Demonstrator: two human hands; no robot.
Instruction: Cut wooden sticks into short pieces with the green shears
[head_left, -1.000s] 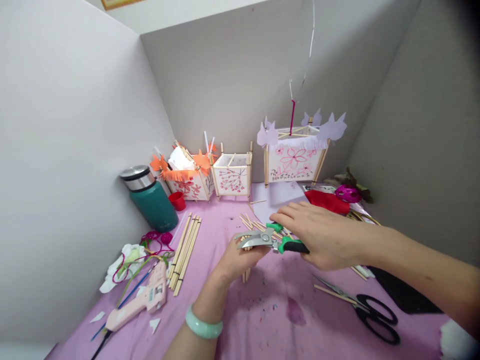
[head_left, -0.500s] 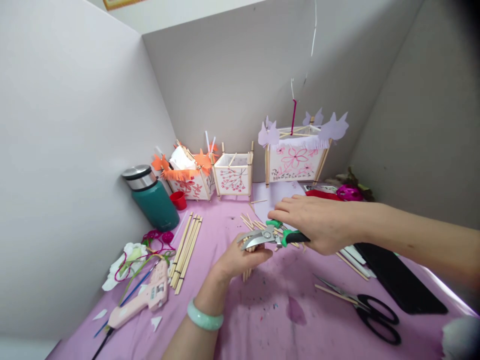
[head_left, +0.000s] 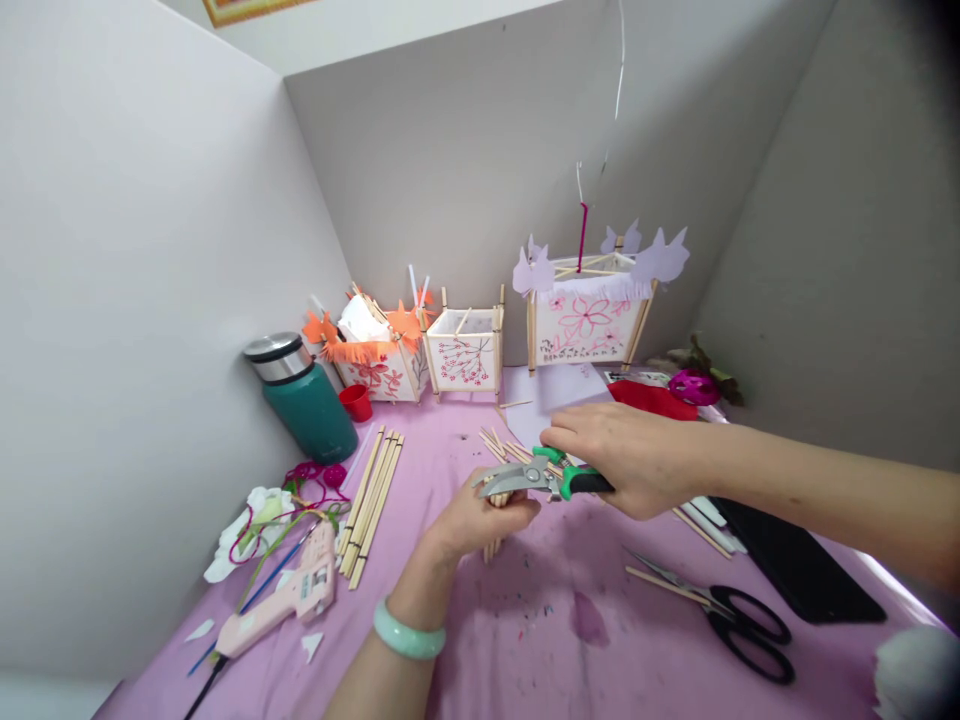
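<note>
My left hand (head_left: 474, 522), with a pale green bangle on the wrist, is closed round a small bundle of wooden sticks (head_left: 493, 545) held upright just above the pink cloth. My right hand (head_left: 626, 455) grips the green handles of a pair of metal shears (head_left: 534, 476). The shears' blades lie across the top ends of the sticks, just over my left fingers. More loose sticks (head_left: 501, 446) lie on the cloth behind the shears.
Three paper lanterns (head_left: 465, 352) stand at the back. On the left are a teal flask (head_left: 304, 398), a red cup (head_left: 354, 401), a row of long sticks (head_left: 371, 503) and a pink glue gun (head_left: 289, 600). Black scissors (head_left: 731, 618) and a black tablet (head_left: 795, 565) lie on the right.
My right hand with the shears shifted slightly left and down onto the stick tops. My left hand stayed closed on the bundle. The view shifted a little.
</note>
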